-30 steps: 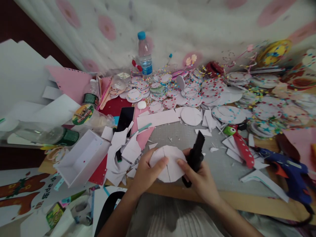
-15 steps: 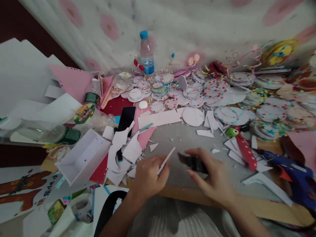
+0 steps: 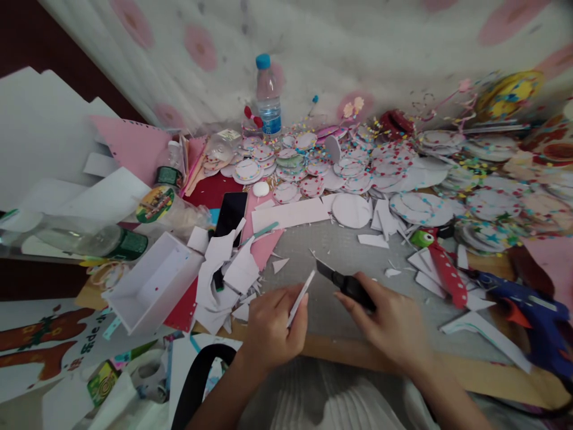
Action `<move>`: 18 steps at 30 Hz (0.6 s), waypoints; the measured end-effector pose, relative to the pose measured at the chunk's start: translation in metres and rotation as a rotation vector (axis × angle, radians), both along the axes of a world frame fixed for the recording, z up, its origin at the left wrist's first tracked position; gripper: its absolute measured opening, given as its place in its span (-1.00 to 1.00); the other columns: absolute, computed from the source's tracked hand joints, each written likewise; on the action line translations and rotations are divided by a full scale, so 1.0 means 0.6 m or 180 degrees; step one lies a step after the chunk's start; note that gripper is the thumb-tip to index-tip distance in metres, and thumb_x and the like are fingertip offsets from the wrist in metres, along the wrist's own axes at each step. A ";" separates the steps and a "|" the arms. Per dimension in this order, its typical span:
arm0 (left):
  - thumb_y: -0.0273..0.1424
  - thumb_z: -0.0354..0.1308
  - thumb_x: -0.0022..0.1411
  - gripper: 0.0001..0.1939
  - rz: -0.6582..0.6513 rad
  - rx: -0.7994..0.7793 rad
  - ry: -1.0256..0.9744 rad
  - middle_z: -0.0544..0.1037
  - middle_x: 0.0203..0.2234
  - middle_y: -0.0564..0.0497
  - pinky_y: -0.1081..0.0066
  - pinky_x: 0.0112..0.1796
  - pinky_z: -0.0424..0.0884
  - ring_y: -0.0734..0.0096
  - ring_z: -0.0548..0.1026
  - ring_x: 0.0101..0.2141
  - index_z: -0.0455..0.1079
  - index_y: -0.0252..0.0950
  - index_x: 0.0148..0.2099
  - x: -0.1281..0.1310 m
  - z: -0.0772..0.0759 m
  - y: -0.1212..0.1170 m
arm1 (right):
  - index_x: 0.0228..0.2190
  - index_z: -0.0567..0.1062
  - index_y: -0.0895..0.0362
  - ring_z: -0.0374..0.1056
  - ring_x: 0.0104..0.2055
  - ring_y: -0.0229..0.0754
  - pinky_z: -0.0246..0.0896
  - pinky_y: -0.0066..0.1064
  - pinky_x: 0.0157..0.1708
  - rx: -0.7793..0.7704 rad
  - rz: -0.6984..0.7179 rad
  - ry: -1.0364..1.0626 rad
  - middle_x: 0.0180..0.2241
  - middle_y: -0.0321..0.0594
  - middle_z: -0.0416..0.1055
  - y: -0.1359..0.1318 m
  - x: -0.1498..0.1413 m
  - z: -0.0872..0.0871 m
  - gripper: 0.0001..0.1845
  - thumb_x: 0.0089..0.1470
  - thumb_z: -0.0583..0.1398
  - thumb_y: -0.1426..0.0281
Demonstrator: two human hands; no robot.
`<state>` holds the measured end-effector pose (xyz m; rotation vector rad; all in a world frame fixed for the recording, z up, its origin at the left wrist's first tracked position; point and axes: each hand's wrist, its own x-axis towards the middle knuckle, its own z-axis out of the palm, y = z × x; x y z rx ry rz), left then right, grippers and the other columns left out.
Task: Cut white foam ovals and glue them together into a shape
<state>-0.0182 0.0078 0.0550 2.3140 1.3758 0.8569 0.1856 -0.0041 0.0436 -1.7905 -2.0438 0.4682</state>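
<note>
My left hand (image 3: 274, 327) is closed on a white foam disc (image 3: 301, 297), held edge-on so only its thin rim shows. My right hand (image 3: 390, 322) grips a black utility knife (image 3: 345, 282) whose blade tip points left, toward the disc's upper edge and a short gap from it. Both hands hover over the grey cutting mat (image 3: 340, 251) near the table's front edge.
White foam scraps (image 3: 224, 269) and a white open box (image 3: 152, 289) lie to the left, with a black phone (image 3: 230, 213) and lying bottles (image 3: 89, 242). Decorated discs (image 3: 358, 167) crowd the back. A water bottle (image 3: 267, 95) stands there. A blue glue gun (image 3: 532, 316) lies right.
The disc went from flat, face toward me, to edge-on in my left hand. My right hand swung the knife from upright to pointing left at the disc.
</note>
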 end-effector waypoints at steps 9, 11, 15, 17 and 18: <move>-0.54 0.00 0.17 -0.79 -0.0047 0.0256 0.0062 0.61 -0.42 -0.13 0.35 -0.38 0.46 0.22 0.59 -0.40 0.43 -0.37 -0.20 0.002 -0.015 0.007 | -0.45 0.32 0.07 0.35 -0.56 -0.19 -0.02 -0.45 -0.56 -0.0221 0.0713 0.0362 -0.58 -0.30 0.41 -0.019 -0.031 0.025 -0.69 0.17 0.09 0.12; -0.54 0.00 0.15 -0.82 -0.0043 0.0244 0.0101 0.58 -0.49 -0.10 0.37 -0.42 0.44 0.23 0.57 -0.45 0.43 -0.35 -0.26 0.002 -0.018 0.005 | -0.46 0.34 0.07 0.37 -0.56 -0.18 -0.02 -0.45 -0.57 -0.0264 0.0615 0.0321 -0.59 -0.28 0.42 -0.016 -0.027 0.013 -0.66 0.16 0.09 0.09; -0.55 0.02 0.21 -0.84 -0.0034 0.0167 -0.0202 0.55 -0.53 -0.04 0.45 -0.42 0.41 0.33 0.54 -0.48 0.42 -0.34 -0.25 0.001 -0.015 -0.002 | -0.38 0.43 0.08 0.36 -0.61 -0.13 -0.04 -0.45 -0.62 -0.0506 -0.0207 0.0268 -0.65 -0.27 0.39 0.000 0.005 -0.020 -0.53 0.15 0.02 -0.04; -0.58 0.04 0.22 -0.82 -0.0035 0.0229 -0.0454 0.57 -0.46 -0.05 0.48 -0.37 0.41 0.37 0.55 -0.43 0.42 -0.34 -0.15 0.000 -0.010 -0.006 | -0.35 0.45 0.09 0.31 -0.65 -0.11 -0.08 -0.44 -0.65 -0.0626 -0.0877 0.0209 -0.70 -0.29 0.32 0.009 0.023 -0.030 -0.47 0.11 0.01 -0.10; -0.59 0.05 0.22 -0.81 -0.0007 0.0245 -0.0531 0.57 -0.46 -0.05 0.49 -0.36 0.40 0.38 0.54 -0.43 0.42 -0.34 -0.15 0.001 -0.007 -0.007 | -0.35 0.46 0.10 0.29 -0.65 -0.11 -0.08 -0.43 -0.65 -0.0646 -0.1047 0.0282 -0.71 -0.30 0.30 0.012 0.029 -0.031 -0.46 0.09 0.02 -0.11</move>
